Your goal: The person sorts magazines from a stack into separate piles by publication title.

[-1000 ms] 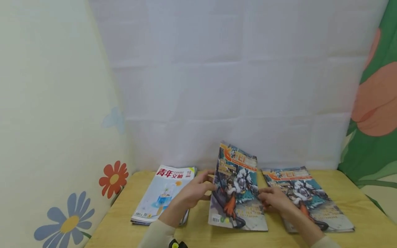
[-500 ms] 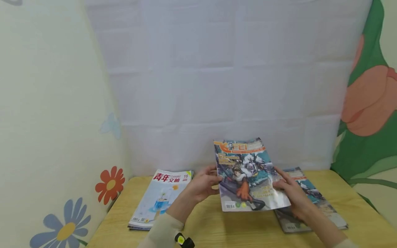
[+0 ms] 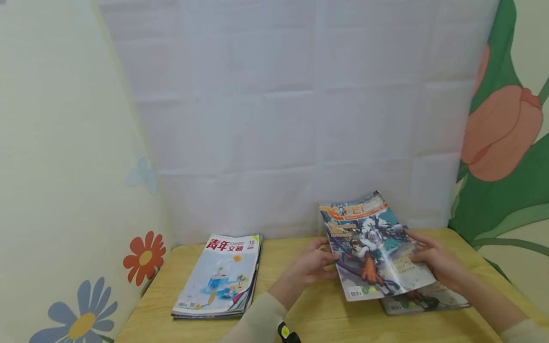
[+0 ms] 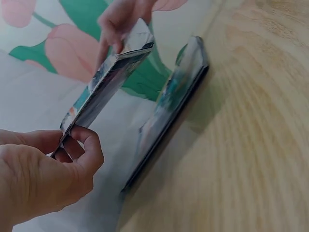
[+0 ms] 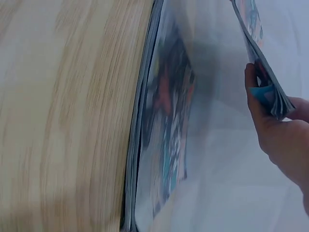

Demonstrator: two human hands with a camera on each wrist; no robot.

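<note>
Both hands hold a colourful comic magazine (image 3: 369, 243) raised above the table, its illustrated cover facing up. My left hand (image 3: 312, 264) pinches its left edge, thumb on top and fingers curled beneath, as the left wrist view shows. On the opposite edge my right hand (image 3: 439, 259) grips it, thumb over the cover and fingers underneath; the right wrist view shows the hand (image 5: 285, 130) around the page edges. Below lies a stack of magazines (image 3: 424, 300) with a like cover, mostly hidden in the head view but plain in the right wrist view.
A second pile of magazines (image 3: 223, 276), with a white cover and red lettering, lies at the left of the wooden table (image 3: 300, 314). A white cloth (image 3: 257, 119) hangs behind the table. Painted walls stand at both sides.
The held magazine has been lifted and carried right, from between the two piles to over the right stack. Both hands moved with it, keeping hold of its edges.
</note>
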